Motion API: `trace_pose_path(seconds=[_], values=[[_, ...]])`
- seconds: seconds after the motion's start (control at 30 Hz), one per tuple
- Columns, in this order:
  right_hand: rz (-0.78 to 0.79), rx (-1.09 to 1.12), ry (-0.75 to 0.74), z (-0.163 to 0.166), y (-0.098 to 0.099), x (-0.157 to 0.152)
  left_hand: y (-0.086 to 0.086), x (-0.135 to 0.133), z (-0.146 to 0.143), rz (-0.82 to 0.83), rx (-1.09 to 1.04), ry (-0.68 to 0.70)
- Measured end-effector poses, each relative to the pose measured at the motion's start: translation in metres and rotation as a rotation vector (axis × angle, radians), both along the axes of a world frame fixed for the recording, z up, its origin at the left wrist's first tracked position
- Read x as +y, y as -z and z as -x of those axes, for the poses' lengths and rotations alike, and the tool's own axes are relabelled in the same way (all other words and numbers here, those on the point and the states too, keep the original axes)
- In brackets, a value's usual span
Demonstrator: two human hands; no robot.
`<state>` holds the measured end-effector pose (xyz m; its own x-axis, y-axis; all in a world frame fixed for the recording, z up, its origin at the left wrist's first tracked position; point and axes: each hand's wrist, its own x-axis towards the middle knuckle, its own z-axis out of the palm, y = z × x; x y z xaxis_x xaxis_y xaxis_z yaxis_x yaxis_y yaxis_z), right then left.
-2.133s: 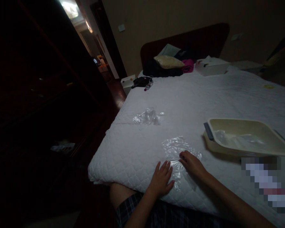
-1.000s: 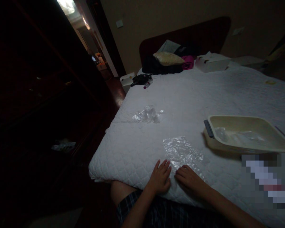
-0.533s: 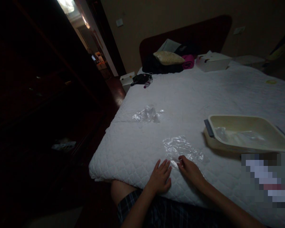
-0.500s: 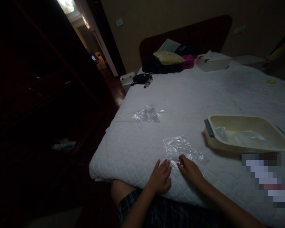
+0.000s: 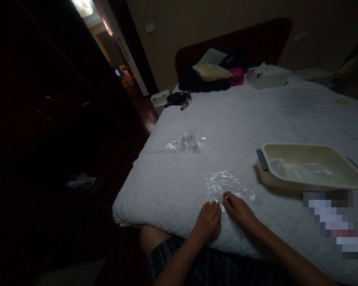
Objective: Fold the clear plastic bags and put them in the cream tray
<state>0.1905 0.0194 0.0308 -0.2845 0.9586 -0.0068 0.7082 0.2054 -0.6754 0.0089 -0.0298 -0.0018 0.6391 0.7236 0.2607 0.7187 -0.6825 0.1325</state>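
A crumpled plastic sheet (image 5: 225, 182) lies near the front edge of the bed (image 5: 155, 194). The left hand (image 5: 209, 220), fingers close together, rests at the sheet's near end; the right hand (image 5: 240, 210) curls its fingers over it. Whether either pinches the plastic cannot be told. A tub (image 5: 304, 154) stands to the right.

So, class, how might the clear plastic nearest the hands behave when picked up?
The clear plastic would probably droop, as it lies creased and flat on the bed. It looks thin and see-through, so likely light. Its glossy highlights suggest it may feel slippery.
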Motion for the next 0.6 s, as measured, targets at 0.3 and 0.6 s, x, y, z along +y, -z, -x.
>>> trace_pose_path(seconds=[0.3,0.6], values=[[-0.278,-0.151,-0.354,-0.051,-0.004,-0.02,0.004,0.007,-0.005,-0.049,0.015,0.032],[-0.372,-0.184,-0.4,-0.044,0.0,-0.032,0.005,0.006,-0.007,-0.125,0.061,0.058]])
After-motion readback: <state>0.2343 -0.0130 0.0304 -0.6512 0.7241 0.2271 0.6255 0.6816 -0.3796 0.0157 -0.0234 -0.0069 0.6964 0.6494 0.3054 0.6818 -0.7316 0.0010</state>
